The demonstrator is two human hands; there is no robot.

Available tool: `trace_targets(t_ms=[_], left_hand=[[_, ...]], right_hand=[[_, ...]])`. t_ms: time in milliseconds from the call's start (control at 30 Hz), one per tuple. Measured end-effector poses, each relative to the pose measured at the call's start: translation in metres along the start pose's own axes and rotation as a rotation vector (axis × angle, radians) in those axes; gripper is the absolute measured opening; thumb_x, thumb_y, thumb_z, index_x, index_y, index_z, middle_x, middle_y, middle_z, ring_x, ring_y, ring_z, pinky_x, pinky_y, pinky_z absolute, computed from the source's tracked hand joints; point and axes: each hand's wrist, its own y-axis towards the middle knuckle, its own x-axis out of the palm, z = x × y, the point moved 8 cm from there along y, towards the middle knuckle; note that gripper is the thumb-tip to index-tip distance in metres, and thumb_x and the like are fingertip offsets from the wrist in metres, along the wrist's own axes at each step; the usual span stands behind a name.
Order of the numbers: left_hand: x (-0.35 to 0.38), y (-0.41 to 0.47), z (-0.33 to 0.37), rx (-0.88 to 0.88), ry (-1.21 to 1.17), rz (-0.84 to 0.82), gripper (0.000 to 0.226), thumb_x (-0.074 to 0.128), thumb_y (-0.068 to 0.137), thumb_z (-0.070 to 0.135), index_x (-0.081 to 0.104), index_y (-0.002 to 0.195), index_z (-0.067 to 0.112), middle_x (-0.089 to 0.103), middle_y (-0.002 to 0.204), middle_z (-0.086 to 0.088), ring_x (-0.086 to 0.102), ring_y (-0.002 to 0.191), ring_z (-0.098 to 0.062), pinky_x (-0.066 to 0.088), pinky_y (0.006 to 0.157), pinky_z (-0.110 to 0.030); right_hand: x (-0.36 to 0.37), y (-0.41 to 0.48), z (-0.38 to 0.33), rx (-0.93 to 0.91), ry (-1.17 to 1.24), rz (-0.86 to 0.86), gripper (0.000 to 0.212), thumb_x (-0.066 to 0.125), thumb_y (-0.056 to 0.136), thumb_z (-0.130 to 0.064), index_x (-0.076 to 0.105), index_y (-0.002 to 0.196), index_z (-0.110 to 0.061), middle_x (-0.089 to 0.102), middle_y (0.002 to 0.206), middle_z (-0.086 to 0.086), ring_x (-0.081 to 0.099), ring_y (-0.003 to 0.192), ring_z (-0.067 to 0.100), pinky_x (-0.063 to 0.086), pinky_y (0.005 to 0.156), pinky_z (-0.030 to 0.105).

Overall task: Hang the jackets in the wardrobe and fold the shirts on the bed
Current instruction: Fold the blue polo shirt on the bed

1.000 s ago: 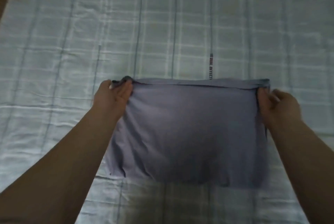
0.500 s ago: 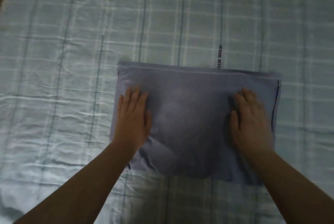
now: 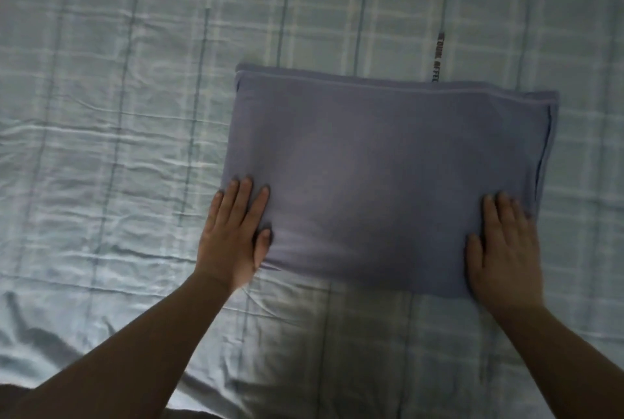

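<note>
A blue-grey shirt [image 3: 388, 175] lies folded into a flat rectangle on the bed, its hemmed edge along the far side. My left hand [image 3: 233, 233] lies flat on the shirt's near left corner, fingers straight and spread. My right hand [image 3: 503, 246] presses flat on the near right corner, fingers straight. Neither hand grips the cloth.
The bed is covered by a pale blue checked sheet [image 3: 135, 148], wrinkled on the left and near side. A dark printed label strip [image 3: 437, 57] shows on the sheet just beyond the shirt. No jackets or wardrobe are in view.
A second ago both hands pinched the shirt's top corners and folded it over. They then flattened on it and have slid back toward its near corners.
</note>
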Motion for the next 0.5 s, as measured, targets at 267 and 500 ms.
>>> trace_targets(t_ms=[267, 500], left_hand=[[-0.033, 0.007, 0.023, -0.084, -0.011, 0.018, 0.061, 0.032, 0.099, 0.043, 0.033, 0.155, 0.017, 0.030, 0.161, -0.015, 0.022, 0.150, -0.035, 0.013, 0.121, -0.057], [-0.075, 0.102, 0.155, 0.169, -0.272, -0.005, 0.040, 0.049, 0.091, 0.015, 0.063, 0.125, -0.001, 0.062, 0.124, -0.020, 0.056, 0.118, -0.042, 0.045, 0.104, -0.049]], right_hand=[[-0.015, -0.001, -0.002, 0.014, 0.128, 0.018, 0.060, 0.041, 0.095, -0.028, 0.041, 0.145, 0.005, 0.040, 0.150, 0.027, 0.036, 0.140, 0.043, 0.023, 0.119, 0.053], [-0.041, -0.026, 0.022, 0.253, 0.298, 0.066, 0.048, 0.055, 0.079, -0.016, 0.061, 0.123, 0.002, 0.060, 0.126, 0.024, 0.054, 0.112, 0.044, 0.045, 0.098, 0.051]])
